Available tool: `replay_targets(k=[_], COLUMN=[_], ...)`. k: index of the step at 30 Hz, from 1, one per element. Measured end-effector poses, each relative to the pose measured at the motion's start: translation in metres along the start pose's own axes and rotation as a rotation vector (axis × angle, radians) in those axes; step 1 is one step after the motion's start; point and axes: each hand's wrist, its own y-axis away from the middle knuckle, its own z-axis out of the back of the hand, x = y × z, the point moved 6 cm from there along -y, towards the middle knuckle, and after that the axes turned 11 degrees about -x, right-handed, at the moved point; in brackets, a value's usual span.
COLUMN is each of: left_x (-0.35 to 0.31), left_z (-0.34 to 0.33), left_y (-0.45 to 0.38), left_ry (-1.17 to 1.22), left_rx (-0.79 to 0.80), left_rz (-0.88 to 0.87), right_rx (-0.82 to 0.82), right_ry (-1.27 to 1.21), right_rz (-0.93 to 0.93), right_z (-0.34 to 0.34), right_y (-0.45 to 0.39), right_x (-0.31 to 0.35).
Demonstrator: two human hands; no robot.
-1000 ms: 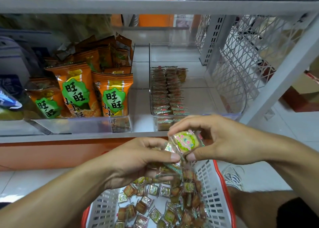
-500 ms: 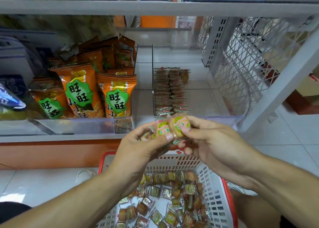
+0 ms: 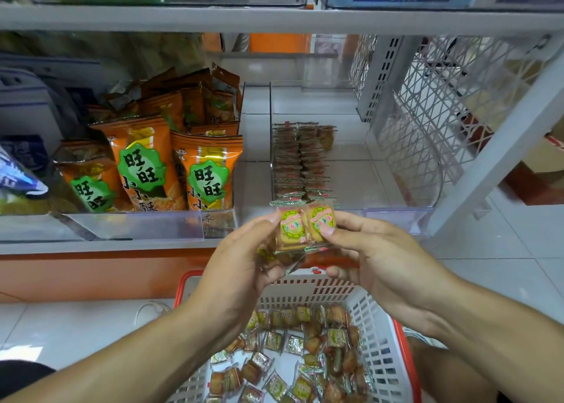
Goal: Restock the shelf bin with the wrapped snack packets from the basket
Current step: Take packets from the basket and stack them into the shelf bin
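My left hand (image 3: 241, 259) and my right hand (image 3: 375, 259) together hold a small bunch of wrapped snack packets (image 3: 305, 225) side by side, yellow-green labels facing me, just in front of the shelf edge. My left thumb pinches the left packet and my right thumb the right one. More packets show under my left fingers. Behind them the clear shelf bin (image 3: 396, 211) holds two rows of the same packets (image 3: 300, 164) along its left side. Below, the white basket with a red rim (image 3: 381, 335) holds several loose packets (image 3: 305, 357).
Orange snack bags (image 3: 174, 170) fill the neighbouring clear bin on the left. A white lattice side panel (image 3: 427, 121) and a slanted white post (image 3: 500, 146) close the shelf's right end. Another shelf board (image 3: 274, 17) runs overhead. Pale floor tiles lie to the right.
Both hands have risen from above the basket to the shelf's front edge with the packets. The packets now sit side by side with labels toward me.
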Motion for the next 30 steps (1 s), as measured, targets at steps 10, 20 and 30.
replay_targets(k=[10, 20, 30], left_x=[-0.004, -0.012, -0.012], left_z=[0.008, 0.016, 0.005], left_y=[0.002, -0.008, -0.001], left_ry=[0.040, 0.103, -0.067], left_rx=[-0.095, -0.146, -0.050], left_rz=[-0.113, -0.091, -0.197], right_rx=[0.141, 0.054, 0.109], right_ry=[-0.208, -0.281, -0.322], right_rz=[-0.140, -0.141, -0.159], right_z=[-0.014, 0.014, 0.005], right_y=[0.008, -0.002, -0.004], right_x=[-0.011, 0.021, 0.013])
